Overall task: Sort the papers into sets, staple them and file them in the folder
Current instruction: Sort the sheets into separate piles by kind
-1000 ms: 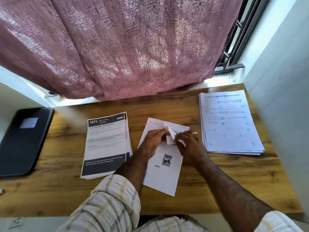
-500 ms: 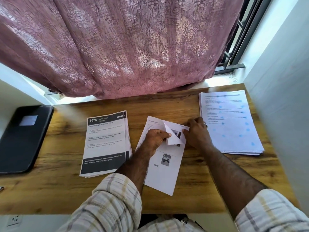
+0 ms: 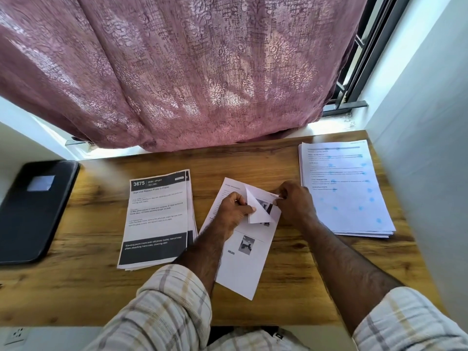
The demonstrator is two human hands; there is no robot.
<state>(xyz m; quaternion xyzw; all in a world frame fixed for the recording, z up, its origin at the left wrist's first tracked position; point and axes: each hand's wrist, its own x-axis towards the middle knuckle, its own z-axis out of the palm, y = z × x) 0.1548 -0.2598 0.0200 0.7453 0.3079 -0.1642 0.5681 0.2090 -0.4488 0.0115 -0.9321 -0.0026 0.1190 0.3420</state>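
A small set of papers with photos (image 3: 243, 264) lies in the middle of the wooden desk (image 3: 291, 287). Its top sheet's upper right corner is folded back, and my left hand (image 3: 234, 211) holds that fold down with curled fingers. My right hand (image 3: 295, 202) pinches the upper right corner of the sheets beneath. To the left lies a stack headed "3675" with black bands (image 3: 157, 219). A stack with blue text and dots (image 3: 344, 188) lies at the right. A black folder (image 3: 33, 211) lies shut at the far left.
A pink curtain (image 3: 190, 72) hangs over the window behind the desk. A white wall (image 3: 430, 160) runs along the desk's right edge. A wall socket (image 3: 16, 335) shows below the desk's front left edge.
My right hand moved from the middle of the sheet up to its upper right corner and now pinches it. My left hand has kept hold of the folded-back corner.
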